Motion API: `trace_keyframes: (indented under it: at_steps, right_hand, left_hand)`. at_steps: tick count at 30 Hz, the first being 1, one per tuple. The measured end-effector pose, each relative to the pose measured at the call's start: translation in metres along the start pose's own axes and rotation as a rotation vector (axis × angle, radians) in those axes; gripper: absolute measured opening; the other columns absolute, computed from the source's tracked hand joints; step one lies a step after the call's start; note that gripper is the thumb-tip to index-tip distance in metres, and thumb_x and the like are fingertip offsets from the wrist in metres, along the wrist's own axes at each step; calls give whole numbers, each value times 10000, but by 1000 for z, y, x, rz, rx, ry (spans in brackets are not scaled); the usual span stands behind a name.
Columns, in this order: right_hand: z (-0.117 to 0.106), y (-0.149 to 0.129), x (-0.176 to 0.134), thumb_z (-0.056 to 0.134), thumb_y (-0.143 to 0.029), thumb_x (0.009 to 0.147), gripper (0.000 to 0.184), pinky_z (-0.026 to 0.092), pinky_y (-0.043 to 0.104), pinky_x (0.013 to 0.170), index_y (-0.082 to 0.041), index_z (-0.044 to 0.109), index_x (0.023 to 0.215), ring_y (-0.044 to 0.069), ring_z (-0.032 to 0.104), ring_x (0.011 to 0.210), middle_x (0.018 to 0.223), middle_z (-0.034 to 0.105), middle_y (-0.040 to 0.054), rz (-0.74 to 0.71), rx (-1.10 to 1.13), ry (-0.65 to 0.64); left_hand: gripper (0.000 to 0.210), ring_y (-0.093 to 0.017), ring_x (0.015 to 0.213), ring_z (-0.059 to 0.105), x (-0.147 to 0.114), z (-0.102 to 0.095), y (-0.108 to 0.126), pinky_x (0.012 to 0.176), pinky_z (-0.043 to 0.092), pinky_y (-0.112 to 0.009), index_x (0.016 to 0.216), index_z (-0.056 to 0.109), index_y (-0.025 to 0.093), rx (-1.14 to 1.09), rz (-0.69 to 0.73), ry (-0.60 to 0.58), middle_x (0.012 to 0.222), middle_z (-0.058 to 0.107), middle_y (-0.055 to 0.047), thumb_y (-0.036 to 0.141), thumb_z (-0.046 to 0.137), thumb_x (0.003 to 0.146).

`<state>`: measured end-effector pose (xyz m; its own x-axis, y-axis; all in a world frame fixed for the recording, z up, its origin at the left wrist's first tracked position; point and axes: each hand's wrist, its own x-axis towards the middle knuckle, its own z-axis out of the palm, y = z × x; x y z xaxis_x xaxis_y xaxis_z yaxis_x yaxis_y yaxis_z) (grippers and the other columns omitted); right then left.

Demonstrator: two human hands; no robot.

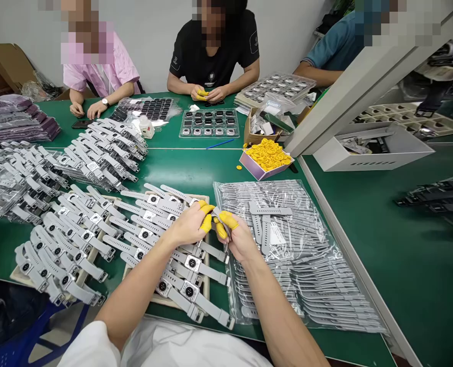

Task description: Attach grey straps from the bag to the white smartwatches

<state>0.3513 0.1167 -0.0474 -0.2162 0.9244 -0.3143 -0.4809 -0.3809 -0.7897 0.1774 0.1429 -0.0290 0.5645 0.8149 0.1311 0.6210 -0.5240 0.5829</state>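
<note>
A small grey watch strap piece [219,216] sits pinched between the two hands, just above the near edge of the green tabletop [196,168], mostly hidden by the fingers. The left hand [190,224] curls its yellow-capped fingertips [206,223] onto the piece from the left, and the right hand [237,235] closes its own yellow-capped thumb and finger on it from the right, so the hands touch at the tips. Directly beneath the left hand lies a tray of grey smartwatches [173,255], straps fanned out in overlapping rows, with a second such tray [61,250] to its left. Under and beside the right hand is a clear plastic bag of loose grey straps [295,255], lying flat. Farther out, piles of bagged watches [96,153] cover the left of the tabletop. Beyond the hands stands a pink box of yellow finger cots [267,155], and behind it a clear tray of watch bodies [209,124]. Across the tabletop sit three other people: one in pink [100,71], one in a black shirt [217,51] with yellow-capped fingers together, one in blue [333,51].
</note>
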Motion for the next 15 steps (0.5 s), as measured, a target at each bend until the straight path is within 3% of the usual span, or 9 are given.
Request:
trace_keyframes:
  at_steps: [6, 15]
  right_hand:
    - [1, 1, 0, 850, -588, 721, 456, 298, 189, 379, -187, 634, 736, 61, 351, 382, 478, 553, -39, 1, -54, -8]
    - [2, 2, -3, 822, -595, 767, 446, 303, 193, 392, -194, 626, 765, 66, 360, 389, 478, 553, -43, -20, -95, -38]
  left_hand:
    - [273, -297, 1106, 613, 1, 1, -1, 1017, 562, -475, 1123, 654, 144, 24, -36, -28, 1129, 643, -153, 203, 453, 949]
    - [431, -285, 1151, 599, -4, 2, -8, 1057, 541, -471, 1332, 575, 135, -75, 27, 11, 1202, 620, -152, 185, 403, 941]
